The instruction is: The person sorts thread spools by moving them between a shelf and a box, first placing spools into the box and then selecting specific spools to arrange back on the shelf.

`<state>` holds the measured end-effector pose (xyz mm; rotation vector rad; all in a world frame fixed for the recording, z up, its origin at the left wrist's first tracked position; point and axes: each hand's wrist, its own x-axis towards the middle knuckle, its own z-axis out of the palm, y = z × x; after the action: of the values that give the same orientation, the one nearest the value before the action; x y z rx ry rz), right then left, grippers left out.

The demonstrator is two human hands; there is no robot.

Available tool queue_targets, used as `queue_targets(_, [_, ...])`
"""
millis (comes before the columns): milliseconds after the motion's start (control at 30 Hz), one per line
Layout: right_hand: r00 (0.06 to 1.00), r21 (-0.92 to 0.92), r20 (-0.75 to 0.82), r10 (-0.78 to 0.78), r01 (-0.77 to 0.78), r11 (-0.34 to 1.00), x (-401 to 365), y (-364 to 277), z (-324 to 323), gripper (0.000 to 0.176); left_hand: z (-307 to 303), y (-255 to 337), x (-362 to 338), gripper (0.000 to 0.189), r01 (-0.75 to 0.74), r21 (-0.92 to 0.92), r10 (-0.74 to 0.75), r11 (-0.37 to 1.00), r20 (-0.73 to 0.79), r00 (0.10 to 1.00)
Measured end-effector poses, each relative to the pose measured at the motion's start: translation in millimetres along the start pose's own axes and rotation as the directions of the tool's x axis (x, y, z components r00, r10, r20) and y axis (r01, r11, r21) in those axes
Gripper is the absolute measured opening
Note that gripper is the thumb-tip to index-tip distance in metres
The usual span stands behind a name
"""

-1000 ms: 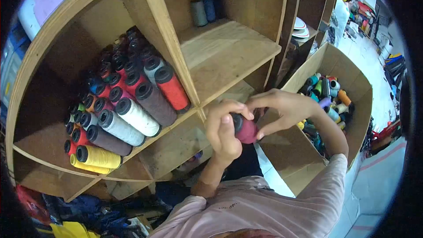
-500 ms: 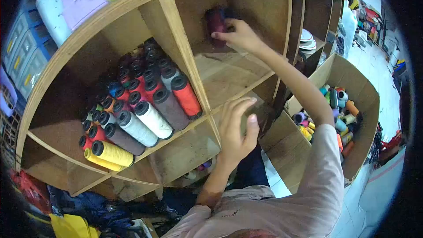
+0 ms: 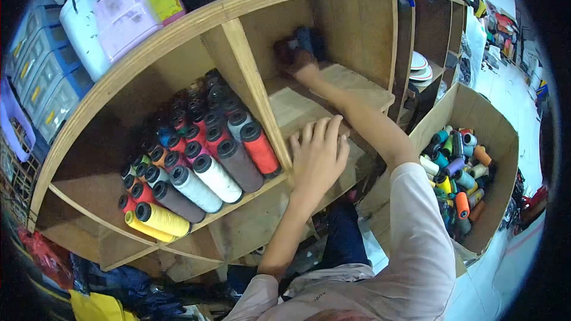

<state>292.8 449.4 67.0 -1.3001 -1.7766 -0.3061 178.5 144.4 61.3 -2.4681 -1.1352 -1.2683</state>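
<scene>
The maroon spool (image 3: pixel 284 52) has gone from between both hands to the back of the upper-right compartment of the shelf (image 3: pixel 357 83), just beside the blue spools (image 3: pixel 307 38). The right hand (image 3: pixel 304 64) is stretched in against it. Its fingers are hidden, so I cannot tell whether it grips or has let go. The left hand (image 3: pixel 319 153), now empty, lies flat and spread on the board edge. The placing looks all but done.

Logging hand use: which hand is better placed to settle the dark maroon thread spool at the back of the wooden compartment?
Likely right. The right hand is at the dark maroon thread spool deep in the wooden compartment; the left hand lies open at the shelf's front edge.
</scene>
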Motion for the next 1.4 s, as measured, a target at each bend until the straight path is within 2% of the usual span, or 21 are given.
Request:
queue_targets(67, [0.984, 0.137, -0.179, 0.021, 0.004, 0.991, -16.2, -11.2, -10.7, 0.053, 3.1, 0.1, 0.3, 0.04, 0.021, 0.163, -0.029, 0.986, 0.043, 0.999])
queue_targets(100, [0.984, 0.133, -0.177, 0.022, 0.002, 0.991, -14.3, -5.6, -3.4, 0.053, 3.7, -0.2, -0.3, 0.043, 0.027, 0.174, -0.043, 0.984, 0.085, 0.995])
queue_targets(167, [0.964, 0.135, -0.256, -0.069, 0.106, 0.985, -9.9, 8.7, 18.1, 0.053, 4.0, -0.8, -2.0, 0.044, 0.012, 0.182, -0.03, 0.983, 0.095, 0.995])
queue_targets(200, [0.965, 0.133, -0.252, -0.068, 0.105, 0.986, -8.6, 3.8, 13.3, 0.053, 4.0, -1.0, -3.1, 0.045, -0.003, 0.195, -0.017, 0.981, 0.104, 0.994])
queue_targets(267, [0.996, 0.139, -0.001, 0.089, -0.088, 0.986, -6.6, -18.5, -9.9, 0.046, 3.8, -1.6, -5.3, 0.046, 0.0, 0.183, -0.019, 0.983, 0.104, 0.994])
queue_targets(300, [0.996, 0.139, 0.004, 0.088, -0.088, 0.986, -9.8, -25.4, -14.9, 0.046, 3.5, -2.2, -5.9, 0.046, 0.001, 0.174, -0.019, 0.985, 0.104, 0.994])
queue_targets(367, [0.986, 0.214, -0.147, -0.08, 0.11, 0.971, -18.3, -34.9, -19.3, 0.035, 2.9, -3.2, -6.5, 0.046, 0.001, 0.166, -0.02, 0.986, 0.111, 0.994])
queue_targets(400, [0.987, 0.215, -0.142, -0.076, 0.106, 0.971, -18.2, -25.3, -6.2, 0.035, 2.7, -3.3, -7.1, 0.047, -0.005, 0.159, -0.014, 0.987, 0.116, 0.993])
queue_targets(467, [0.99, -0.022, -0.055, -0.13, 0.129, 0.991, -15.7, 5.8, 30.3, 0.032, 2.1, -2.9, -7.4, 0.046, -0.002, 0.156, -0.017, 0.988, 0.124, 0.992])
queue_targets(500, [0.991, -0.023, -0.052, -0.125, 0.124, 0.992, -15.9, 6.7, 28.9, 0.032, 1.8, -2.5, -7.5, 0.046, -0.002, 0.156, -0.018, 0.988, 0.124, 0.992])
queue_targets(567, [0.963, -0.158, -0.023, -0.269, 0.262, 0.952, -14.9, 8.1, 25.1, 0.027, 0.3, -1.4, -7.1, 0.046, 0.0, 0.151, -0.02, 0.988, 0.131, 0.991])
queue_targets(600, [0.964, -0.159, -0.021, -0.266, 0.259, 0.953, -15.7, 8.7, 25.8, 0.027, 0.1, -1.3, -7.3, 0.046, 0.001, 0.151, -0.021, 0.989, 0.134, 0.991])
queue_targets(667, [0.921, -0.405, -0.016, -0.389, 0.349, 0.845, -18.3, 8.6, 28.1, 0.024, 0.8, -2.0, -7.6, 0.046, -0.001, 0.144, -0.019, 0.99, 0.133, 0.991])
queue_targets(800, [0.913, -0.458, 0.072, -0.402, 0.389, 0.799, -22.3, 2.5, 16.5, 0.021, 0.3, -2.5, -8.4, 0.046, -0.013, 0.156, -0.007, 0.988, 0.126, 0.992])
queue_targets(867, [0.972, -0.179, 0.085, -0.221, 0.233, 0.956, -16.7, 2.2, 16.4, 0.019, 1.2, -2.5, -8.4, 0.046, -0.008, 0.153, -0.012, 0.988, 0.129, 0.992])
queue_targets(1000, [0.978, -0.176, 0.045, -0.203, 0.208, 0.962, -30.5, -33.1, -33.6, 0.026, 1.8, -3.0, -6.7, 0.048, 0.015, 0.149, -0.036, 0.989, 0.145, 0.989])
queue_targets(1033, [0.992, -0.056, -0.005, -0.124, 0.124, 0.991, -30.5, -38.2, -37.4, 0.023, 1.2, -2.6, -7.2, 0.048, 0.012, 0.146, -0.032, 0.989, 0.141, 0.989])
queue_targets(1100, [0.998, 0.061, -0.054, -0.043, 0.046, 0.997, -27.1, -38.7, -41.2, 0.021, 0.2, -1.6, -7.6, 0.049, 0.013, 0.133, -0.031, 0.991, 0.136, 0.99])
queue_targets(1200, [0.997, 0.137, -0.075, -0.033, 0.043, 0.99, -27.9, -29.7, -39.5, 0.027, 1.5, -1.9, -10.1, 0.05, -0.014, 0.163, -0.003, 0.987, 0.102, 0.995])
queue_targets(1267, [0.983, 0.11, 0.161, -0.094, 0.077, 0.991, -45.5, -54.6, -92.1, 0.023, 1.8, -1.8, -11.6, 0.05, -0.029, 0.189, 0.007, 0.981, 0.112, 0.994])
queue_targets(1400, [0.988, 0.188, 0.089, -0.127, 0.109, 0.976, -84.3, -84.0, -169.3, 0.019, 0.8, -1.7, -10.4, 0.048, -0.032, 0.193, 0.005, 0.981, 0.138, 0.99])
